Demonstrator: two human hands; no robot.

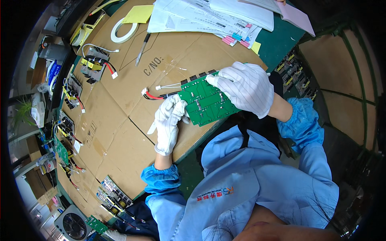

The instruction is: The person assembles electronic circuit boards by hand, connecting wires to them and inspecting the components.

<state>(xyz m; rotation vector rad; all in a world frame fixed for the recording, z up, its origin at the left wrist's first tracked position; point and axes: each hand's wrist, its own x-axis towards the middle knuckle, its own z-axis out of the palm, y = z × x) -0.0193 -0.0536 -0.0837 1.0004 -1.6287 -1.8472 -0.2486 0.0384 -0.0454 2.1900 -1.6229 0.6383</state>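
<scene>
A green circuit board (206, 100) is held over the near edge of the cardboard-covered table, its solder side facing up. My left hand (169, 120), in a white glove, grips its left edge with the fingers closed. My right hand (247, 86), in a striped white glove, is wrapped round the board's right end, thumb and fingers over its far corner. Dark components stick out along the far edge. Red and black wires (155, 96) with a white connector, plus a thin white lead, extend left from the board. The underside is hidden.
Several wired power boards (94, 64) line the table's left side. A tape roll (123, 31), a pen (142, 49) and stacked papers (193, 16) lie at the back. Another person's gloved hand (116, 235) is beside a green board (96, 224) near a fan (74, 225). More boards (297, 76) are racked right.
</scene>
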